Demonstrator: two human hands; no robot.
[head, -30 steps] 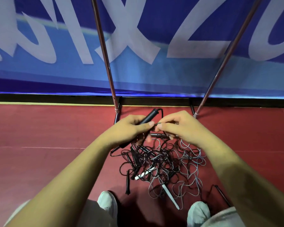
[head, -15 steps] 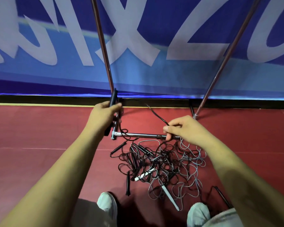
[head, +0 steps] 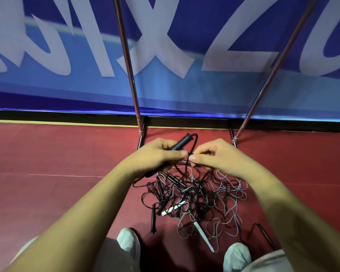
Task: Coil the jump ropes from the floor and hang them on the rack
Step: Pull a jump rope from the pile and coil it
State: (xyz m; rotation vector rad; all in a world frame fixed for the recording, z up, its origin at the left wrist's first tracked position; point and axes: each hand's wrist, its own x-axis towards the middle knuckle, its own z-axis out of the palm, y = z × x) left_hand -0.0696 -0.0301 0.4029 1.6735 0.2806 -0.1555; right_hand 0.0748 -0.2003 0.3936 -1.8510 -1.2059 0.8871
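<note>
The left hand [head: 155,156] is curled round a black handle [head: 180,143], whose capped end sticks out above the fingers, tilted up to the right. The cord [head: 194,143] is looped out of that cap and is pinched between thumb and forefinger of the right hand [head: 224,156], just beside the left thumb. Both hands are held close together above the pile [head: 196,193] of black and grey ropes, which lies on the red floor [head: 47,154] near its far edge, between the feet of the rack [head: 126,55].

The lower end of the handle is hidden in the left palm. The pile is too tangled for single ropes to be counted; two white handles [head: 203,237] and a black one [head: 153,218] can be picked out at its near side. The rack's two slanted poles are cut off at the top of the view, and only a short sliver of its low rail is seen under the thumbs. Its base is set against the floor's far edge, below a blue banner [head: 67,85] with large pale letters, themselves cut off. Two pale shoes [head: 129,244] are seen at the near edge, partly covered by the forearms and knees.
</note>
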